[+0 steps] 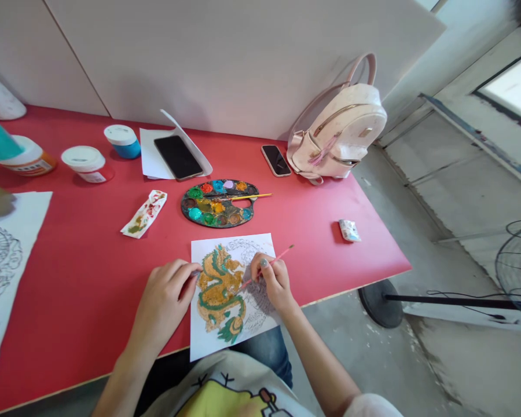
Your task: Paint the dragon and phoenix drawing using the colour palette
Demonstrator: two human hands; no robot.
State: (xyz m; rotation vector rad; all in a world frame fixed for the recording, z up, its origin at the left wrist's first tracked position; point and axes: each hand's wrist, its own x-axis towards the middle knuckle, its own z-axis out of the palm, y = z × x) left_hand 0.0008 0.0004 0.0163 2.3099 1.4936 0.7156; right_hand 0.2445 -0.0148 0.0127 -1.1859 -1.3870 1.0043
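A white sheet (260, 242) lies near the table's front edge, its lower part overhanging. On it is a printed dragon drawing (221, 289), its left part painted gold and green, its right part bare line work. My left hand (167, 295) is closed with bent fingers at the sheet's left edge, seemingly pinching it. My right hand (271, 279) grips a thin pink paintbrush (282, 253) over the drawing. One brush end points down-left at the gold area; the other, dark-tipped, points up-right. Whether the lower end touches the paper I cannot tell.
Beyond the sheet lies a paint palette (191, 204) with another brush (258, 196) across it. Around it are a stained tissue (144, 215), paint jars (84, 162), phones (178, 156), a pink backpack (347, 130) and a small packet (349, 230). Another drawing (8, 278) lies left.
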